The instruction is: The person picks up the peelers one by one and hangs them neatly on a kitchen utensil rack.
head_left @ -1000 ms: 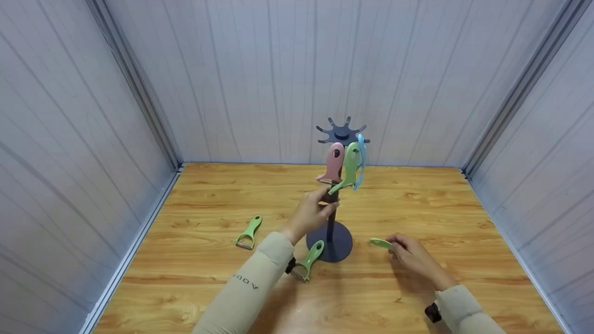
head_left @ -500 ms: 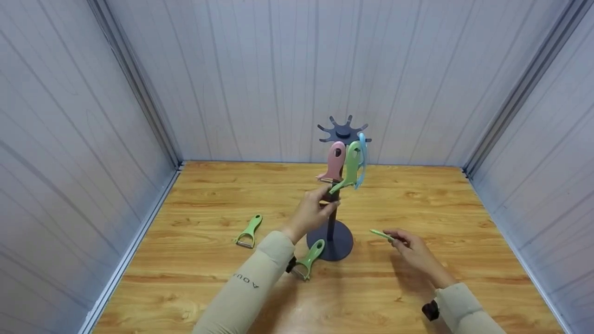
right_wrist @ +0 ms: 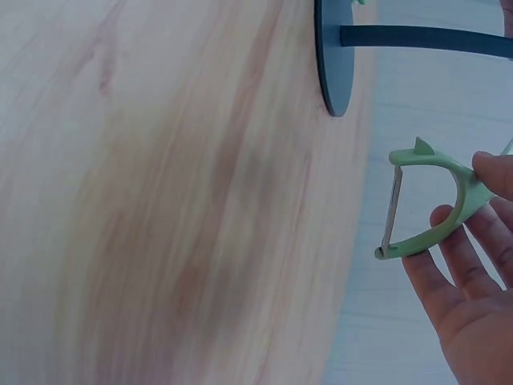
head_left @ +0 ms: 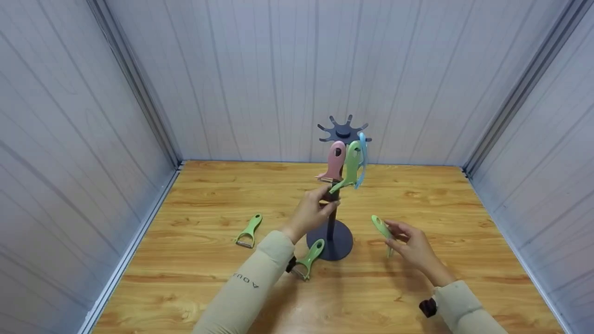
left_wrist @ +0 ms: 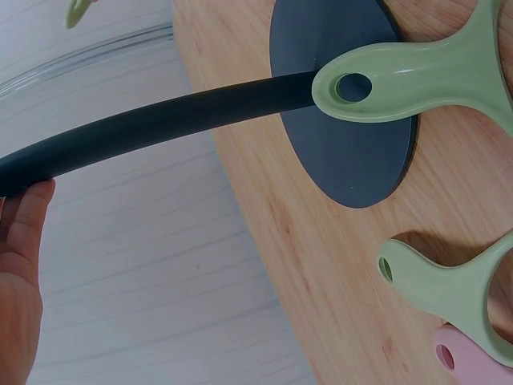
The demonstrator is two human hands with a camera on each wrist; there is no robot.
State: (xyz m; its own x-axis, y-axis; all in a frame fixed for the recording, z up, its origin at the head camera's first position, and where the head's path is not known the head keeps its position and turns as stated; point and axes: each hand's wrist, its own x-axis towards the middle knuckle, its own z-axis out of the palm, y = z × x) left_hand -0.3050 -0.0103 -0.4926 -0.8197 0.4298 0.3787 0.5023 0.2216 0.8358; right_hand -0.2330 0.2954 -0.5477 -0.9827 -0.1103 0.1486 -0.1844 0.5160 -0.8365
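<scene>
My right hand (head_left: 415,248) pinches a green peeler (head_left: 380,226) above the table, its handle end raised and its blade end low. In the right wrist view, thumb and fingers hold this peeler (right_wrist: 461,184) near its neck. My left hand (head_left: 310,215) holds the pole of a dark rack (head_left: 331,225), just below the hung peelers. On the rack's slotted top (head_left: 342,132) hang a pink peeler (head_left: 336,157), a green peeler (head_left: 352,162) and a blue peeler (head_left: 362,160).
One green peeler (head_left: 251,230) lies left of the rack. Another green peeler (head_left: 314,253) lies by the round base (head_left: 341,241). A pink peeler (left_wrist: 469,358) also lies there in the left wrist view. Panel walls (head_left: 297,69) enclose the wooden table (head_left: 199,195).
My right hand has risen slightly and turned the green peeler, so its handle end now points upward. The left hand stays on the pole.
</scene>
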